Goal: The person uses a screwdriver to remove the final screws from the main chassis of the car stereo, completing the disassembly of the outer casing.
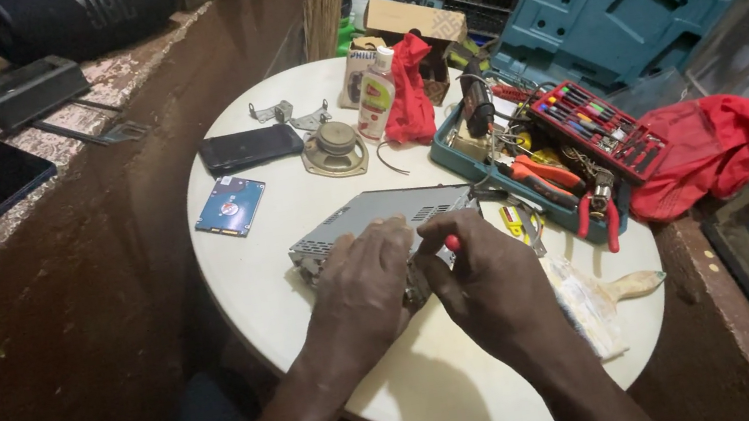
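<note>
Round white desk [266,289] carries the grey car stereo chassis [375,215] your left hand [361,284] presses flat while your right hand [487,278] pinches a red-handled screwdriver [452,242], which could slip off and gouge it.

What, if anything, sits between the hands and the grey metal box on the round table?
Nothing visible: the left hand lies on the grey metal box, and the right hand, pinching a small red-tipped tool, touches it.
</note>
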